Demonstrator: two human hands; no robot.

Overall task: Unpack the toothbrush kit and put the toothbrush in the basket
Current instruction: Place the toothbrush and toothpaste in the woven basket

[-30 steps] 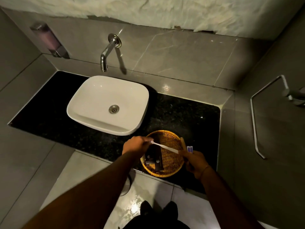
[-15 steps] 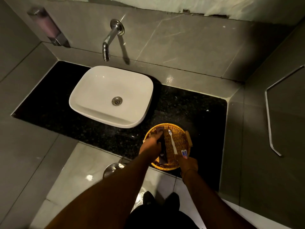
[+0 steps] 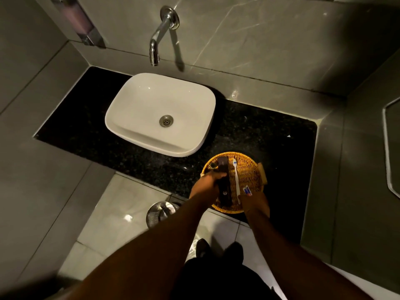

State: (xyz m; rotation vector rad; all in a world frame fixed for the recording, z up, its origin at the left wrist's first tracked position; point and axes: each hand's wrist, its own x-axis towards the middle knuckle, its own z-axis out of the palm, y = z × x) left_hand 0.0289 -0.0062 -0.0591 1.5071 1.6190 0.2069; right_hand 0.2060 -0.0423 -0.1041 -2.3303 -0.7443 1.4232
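A round wicker basket (image 3: 249, 169) sits on the black counter at its front edge. A white toothbrush (image 3: 236, 179) lies inside it, head pointing away from me. To its left lies a long black box (image 3: 224, 182), and my left hand (image 3: 207, 186) is closed around its middle. My right hand (image 3: 255, 201) is at the basket's near rim and pinches a small toothpaste tube (image 3: 247, 190) with blue and red print. The handle end of the toothbrush touches my right fingers.
A white basin (image 3: 140, 109) stands on the black counter (image 3: 270, 131) under a chrome wall tap (image 3: 161, 33). A soap dispenser (image 3: 80, 20) hangs on the left wall. A metal bin (image 3: 159, 211) sits on the floor below. A towel rail (image 3: 387, 152) is at right.
The toothbrush went from being held between both hands above the basket to lying inside it. My left hand moved onto the black box; my right hand kept the small tube.
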